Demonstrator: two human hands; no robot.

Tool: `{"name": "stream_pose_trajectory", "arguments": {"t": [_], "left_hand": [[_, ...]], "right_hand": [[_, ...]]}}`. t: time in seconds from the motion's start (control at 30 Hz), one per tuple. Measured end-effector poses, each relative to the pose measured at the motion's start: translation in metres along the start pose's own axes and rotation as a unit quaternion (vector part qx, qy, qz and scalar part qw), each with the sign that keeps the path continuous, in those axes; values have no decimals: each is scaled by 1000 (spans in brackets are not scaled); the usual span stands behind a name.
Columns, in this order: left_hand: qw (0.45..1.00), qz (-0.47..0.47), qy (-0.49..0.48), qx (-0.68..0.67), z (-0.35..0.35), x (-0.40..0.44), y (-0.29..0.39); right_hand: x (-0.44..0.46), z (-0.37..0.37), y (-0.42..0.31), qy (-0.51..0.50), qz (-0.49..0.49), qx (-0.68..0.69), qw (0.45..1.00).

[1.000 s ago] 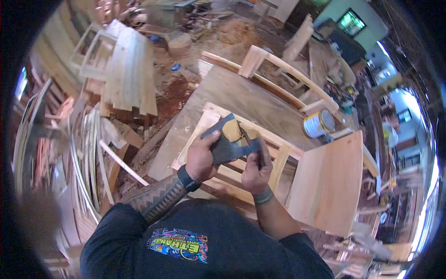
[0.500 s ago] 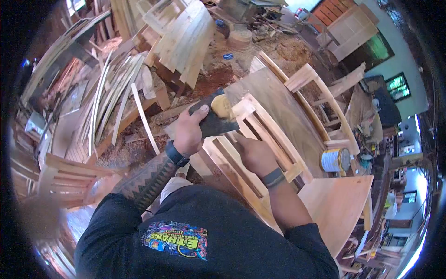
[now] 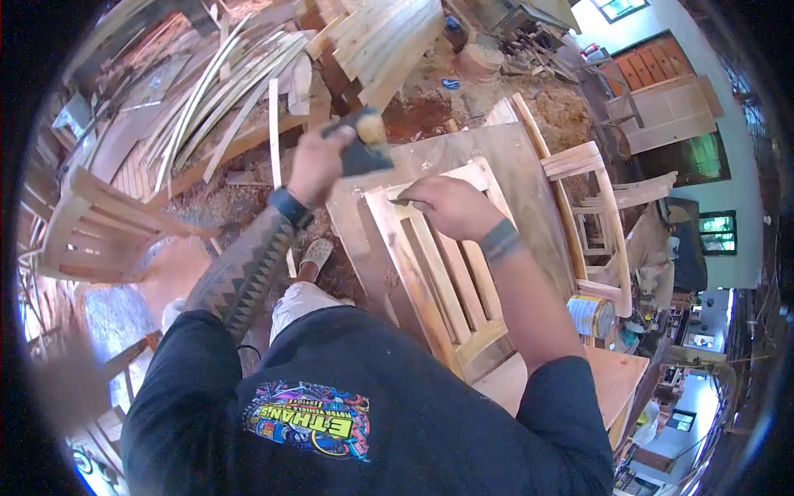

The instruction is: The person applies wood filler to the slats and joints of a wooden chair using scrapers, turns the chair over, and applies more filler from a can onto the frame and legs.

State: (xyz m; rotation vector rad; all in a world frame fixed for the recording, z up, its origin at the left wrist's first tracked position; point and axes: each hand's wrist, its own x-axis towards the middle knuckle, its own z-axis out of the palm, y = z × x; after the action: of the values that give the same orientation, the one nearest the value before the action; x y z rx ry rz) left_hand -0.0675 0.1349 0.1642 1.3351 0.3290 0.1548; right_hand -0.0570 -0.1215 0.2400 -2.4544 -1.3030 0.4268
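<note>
My left hand (image 3: pixel 317 168), slightly blurred, grips a dark flat board (image 3: pixel 364 157) with a lump of yellowish putty (image 3: pixel 371 130) on it. The board is held above the left side of the work table. My right hand (image 3: pixel 453 207) pinches a small thin scraper (image 3: pixel 403 198), mostly hidden by the fingers. Its tip is at the top rail of a slatted wooden chair back (image 3: pixel 426 285), and whether it touches the wood I cannot tell. Light patches mark that rail. The chair lies on a wooden tabletop (image 3: pixel 351 219).
A labelled tin can (image 3: pixel 590 316) stands at the table's right side, near another chair frame (image 3: pixel 610 223). To my left is a slatted chair (image 3: pixel 107 223). Long thin wood strips (image 3: pixel 219 99) are piled at the upper left, and sawdust covers the floor.
My left hand has lifted the putty board up and left, away from the chair. My right hand has moved up to the chair's top rail. The camera view has shifted.
</note>
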Motion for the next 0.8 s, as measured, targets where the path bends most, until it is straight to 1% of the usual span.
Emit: {"name": "stream_pose_trajectory", "arguments": {"t": [0.03, 0.07, 0.1, 0.17, 0.2, 0.27, 0.37, 0.4, 0.47, 0.5, 0.6, 0.7, 0.73, 0.8], "left_hand": [[998, -14, 9, -62, -11, -10, 32], [997, -14, 63, 33, -27, -12, 42], [998, 0, 34, -59, -52, 5, 16], [997, -18, 69, -24, -63, -22, 44], [998, -15, 65, -18, -72, -27, 35], [998, -9, 57, -3, -102, -32, 10], [992, -75, 81, -62, -132, -47, -18], [993, -67, 100, 17, -128, -59, -5], [991, -91, 96, -31, -142, -61, -30], [989, -100, 94, -54, -142, -63, -29], [990, -106, 88, -10, -135, -70, -19], [991, -89, 93, 29, -139, -57, -35], [988, -90, 113, 51, -116, -69, 2], [992, -89, 77, 33, -120, -61, -12]], "right_hand": [[7, 18, 14, -9, 3, -7, 1000], [14, 36, 29, -18, 5, -14, 1000], [21, 52, 42, -28, 7, -23, 999], [35, 80, 67, -47, 67, -71, 994], [42, 93, 78, -57, 96, -93, 989], [54, 118, 101, -72, 80, -100, 989], [68, 118, 92, -95, 76, -116, 986], [73, 113, 87, -103, 78, -125, 984], [81, 114, 85, -119, 88, -126, 981], [85, 113, 81, -124, 93, -127, 980], [90, 111, 69, -146, 106, -144, 973], [82, 122, 69, -133, 109, -112, 979], [78, 120, 65, -144, 107, -110, 978], [71, 113, 60, -162, 103, -109, 975]]}}
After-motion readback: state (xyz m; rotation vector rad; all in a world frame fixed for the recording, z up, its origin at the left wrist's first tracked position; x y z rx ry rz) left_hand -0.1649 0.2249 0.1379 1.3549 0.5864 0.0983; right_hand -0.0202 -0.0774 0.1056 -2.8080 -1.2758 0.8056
